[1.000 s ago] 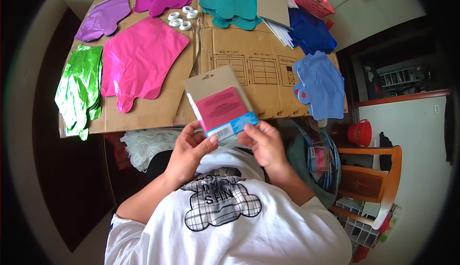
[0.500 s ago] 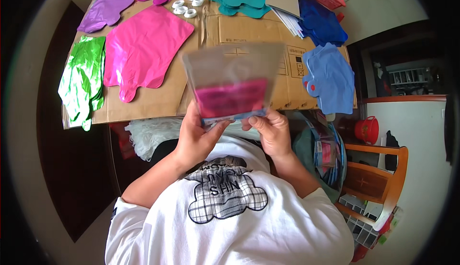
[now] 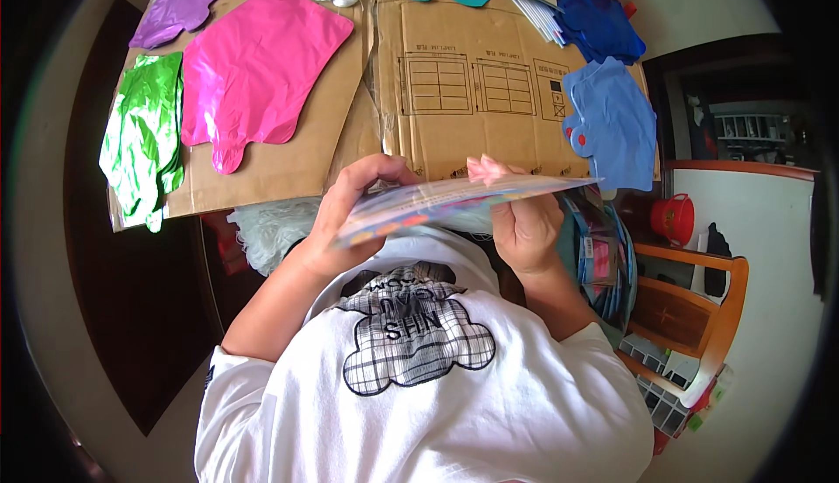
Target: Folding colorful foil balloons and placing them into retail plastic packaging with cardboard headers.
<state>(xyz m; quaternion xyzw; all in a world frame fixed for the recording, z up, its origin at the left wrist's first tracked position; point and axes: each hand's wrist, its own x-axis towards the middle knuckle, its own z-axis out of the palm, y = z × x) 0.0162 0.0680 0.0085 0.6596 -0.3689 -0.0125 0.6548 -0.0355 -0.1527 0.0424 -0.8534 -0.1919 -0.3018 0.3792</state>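
Hands (image 3: pixel 530 231) hold flat, glossy packet (image 3: pixel 437 201); crinkled foil (image 3: pixel 142 138)

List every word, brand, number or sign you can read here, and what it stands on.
Places only; I copy no wording.
White shirt: large black letters on the plaid patch, readable in part.
Cardboard: printed grids with lettering too small to read; symbol boxes beside them.
Flat packet: print slanted and blurred, unreadable.
Packets beside the wooden chair: print too small to read.
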